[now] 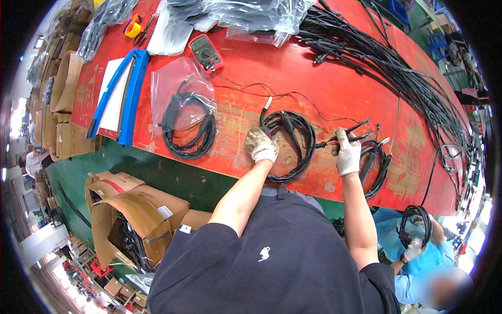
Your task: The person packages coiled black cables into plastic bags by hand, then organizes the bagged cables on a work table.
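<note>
My left hand, in a whitish work glove, is closed on the left side of a coiled black cable on the red table. A metal-tipped connector sticks up just beyond those fingers. To the right of the coil, my gloved right hand grips thin dark test probes; one points left toward the coil's edge. Their exact contact with the cable is too small to tell. Thin leads run back to a red-and-grey multimeter. Another black coil lies right of my right hand.
A bagged cable coil and a blue-framed paper cutter lie to the left. Long black cables cover the right side. Clear plastic bags pile at the back. Open cartons stand below left. A co-worker's gloved hand holds a coil.
</note>
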Motion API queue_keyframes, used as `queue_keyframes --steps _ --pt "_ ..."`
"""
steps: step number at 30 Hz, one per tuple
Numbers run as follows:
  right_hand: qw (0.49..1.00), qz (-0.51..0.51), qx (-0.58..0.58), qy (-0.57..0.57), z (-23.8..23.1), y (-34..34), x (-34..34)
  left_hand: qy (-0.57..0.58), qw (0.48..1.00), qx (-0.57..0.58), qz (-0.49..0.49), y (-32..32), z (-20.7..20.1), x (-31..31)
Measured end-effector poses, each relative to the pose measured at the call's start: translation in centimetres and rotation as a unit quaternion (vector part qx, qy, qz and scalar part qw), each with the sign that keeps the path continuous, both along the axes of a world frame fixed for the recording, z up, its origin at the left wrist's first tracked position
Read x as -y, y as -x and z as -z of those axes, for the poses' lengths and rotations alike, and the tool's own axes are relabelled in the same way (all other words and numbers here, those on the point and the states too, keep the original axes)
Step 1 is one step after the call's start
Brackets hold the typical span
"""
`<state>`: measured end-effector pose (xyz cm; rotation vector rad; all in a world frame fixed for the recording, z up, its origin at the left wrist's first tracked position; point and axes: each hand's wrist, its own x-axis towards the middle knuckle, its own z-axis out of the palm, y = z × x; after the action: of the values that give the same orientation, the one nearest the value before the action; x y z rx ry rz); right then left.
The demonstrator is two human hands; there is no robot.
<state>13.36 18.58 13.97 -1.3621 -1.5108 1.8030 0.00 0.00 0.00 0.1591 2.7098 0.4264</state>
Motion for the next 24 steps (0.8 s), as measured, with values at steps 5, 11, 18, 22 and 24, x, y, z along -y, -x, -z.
queue_keyframes --steps 5,11,18,22,24 --pt "1.000 0.000 0.015 -0.008 -0.1 0.2 0.5 -0.018 0.999 -0.038 -0.014 0.3 -0.1 0.0" --pt "1.000 0.005 0.015 -0.009 -0.1 0.3 1.1 -0.028 0.999 -0.043 -0.008 0.2 -0.9 0.2" --pt "0.999 -0.007 0.025 -0.025 -0.3 0.2 1.4 -0.033 0.999 -0.025 -0.007 0.5 0.3 0.0" --pt "1.000 -0.001 0.016 -0.015 -0.4 0.1 1.4 -0.034 0.998 -0.045 -0.007 0.3 0.3 0.0" --pt "1.000 0.001 0.014 -0.013 -0.3 0.0 1.4 -0.031 0.998 -0.058 -0.009 0.2 0.3 0.1"
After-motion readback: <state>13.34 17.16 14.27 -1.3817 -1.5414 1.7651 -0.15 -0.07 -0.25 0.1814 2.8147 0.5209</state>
